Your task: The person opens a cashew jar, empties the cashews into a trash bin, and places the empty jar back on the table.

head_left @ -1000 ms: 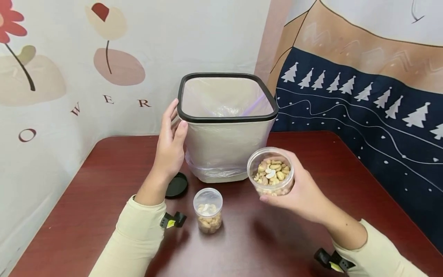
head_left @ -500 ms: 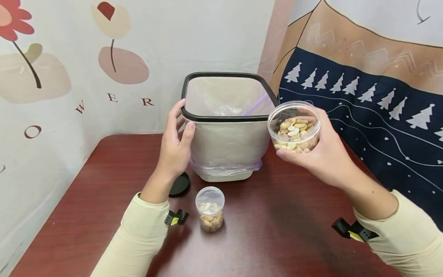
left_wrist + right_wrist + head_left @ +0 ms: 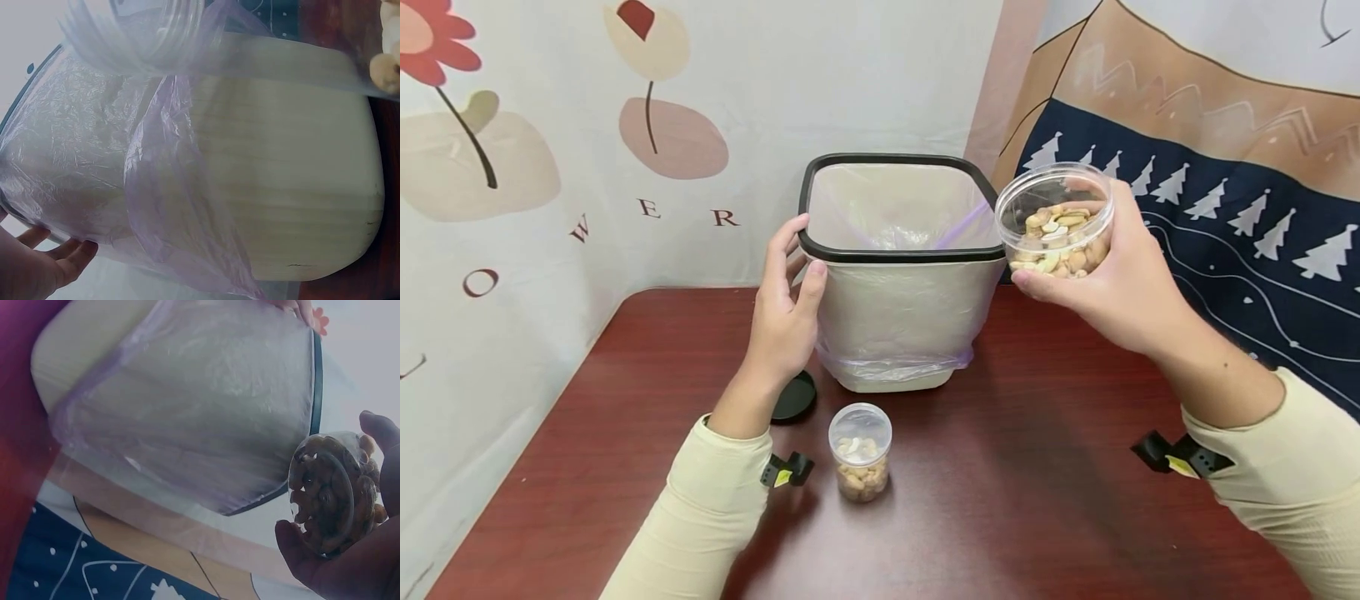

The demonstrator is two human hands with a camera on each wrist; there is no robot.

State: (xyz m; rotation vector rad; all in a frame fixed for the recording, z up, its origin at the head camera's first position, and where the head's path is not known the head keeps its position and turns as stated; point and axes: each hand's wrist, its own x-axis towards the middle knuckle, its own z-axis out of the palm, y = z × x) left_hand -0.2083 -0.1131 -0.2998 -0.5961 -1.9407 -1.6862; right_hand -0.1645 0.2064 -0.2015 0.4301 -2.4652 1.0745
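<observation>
In the head view a trash bin (image 3: 910, 325) with a black rim and a clear, purple-edged liner bag stands upright on the table. My left hand (image 3: 786, 308) rests against its left corner, fingertips at the rim and thumb on the front. Off the table, beside the bin's right rim, my right hand (image 3: 1123, 267) grips a clear plastic jar (image 3: 1052, 221), lidless and tilted slightly. Nuts, cashews among them, fill its lower part; the right wrist view shows them through the jar's bottom (image 3: 328, 500). A smaller jar (image 3: 861, 454) of cashews stands in front of the bin.
A round black lid (image 3: 795, 398) lies flat left of the small jar, partly behind my left forearm. The dark red table (image 3: 1000, 500) meets printed cloth backdrops (image 3: 760, 100) at its far and right sides.
My right hand has raised the jar of nuts from in front of the bin up and right, to rim height. The left hand keeps its place at the bin; the view shifts slightly.
</observation>
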